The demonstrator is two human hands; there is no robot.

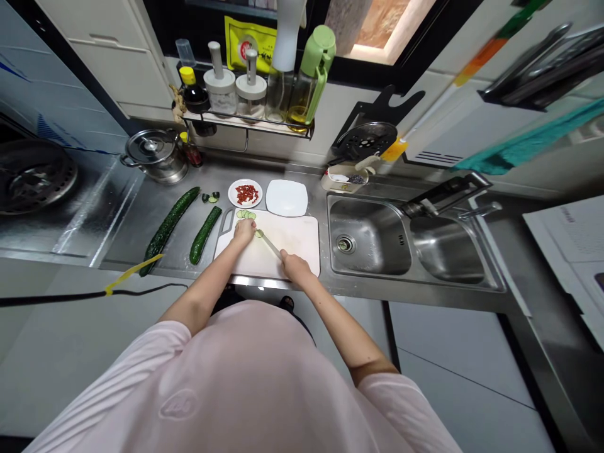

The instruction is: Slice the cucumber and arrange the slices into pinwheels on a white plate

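My right hand is closed round the handle of a knife, its blade pointing up and left over the white cutting board. A green cucumber slice lies at the blade's tip. My left hand rests on the board's left part, fingers bent together beside that slice; what they hold, if anything, is too small to tell. Several pale green slices lie in a row just above my left hand. Left of the board are a shorter cucumber and a longer one.
Behind the board stand a plate of chopped red pieces and a white square plate. Cucumber end pieces lie left of them. A steel pot is at the back left, a double sink right. Above hangs a condiment shelf.
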